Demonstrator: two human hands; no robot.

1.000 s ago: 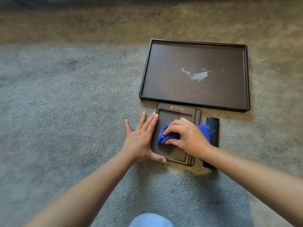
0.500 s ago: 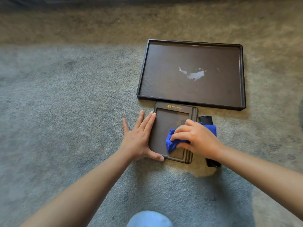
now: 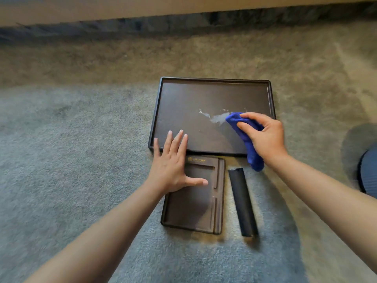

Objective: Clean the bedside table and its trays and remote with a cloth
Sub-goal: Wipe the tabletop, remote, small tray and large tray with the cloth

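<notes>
The large dark brown rectangular tray with a raised rim lies flat on the grey-and-tan carpet, its long axis running left to right across the view, ahead of both hands. A pale whitish smear sits on the tray floor, right of centre. The right hand is closed around a bunched blue microfibre cloth, whose leading edge touches the right end of the smear while its tail hangs over the tray's near rim. The left hand is flat and holds nothing, fingers spread: the fingertips rest over the tray's near-left rim, while the palm and thumb lie on the small dark brown tray with a grooved right side, which sits just beside the large tray on its near side. A slim black remote lies just right of the small tray, its long axis pointing away from the person, untouched. Judgement: the smear extends leftward from the cloth, so the coming stroke should run right to left along the tray's long axis; the right hand is nearer, the left positioned to brace.
</notes>
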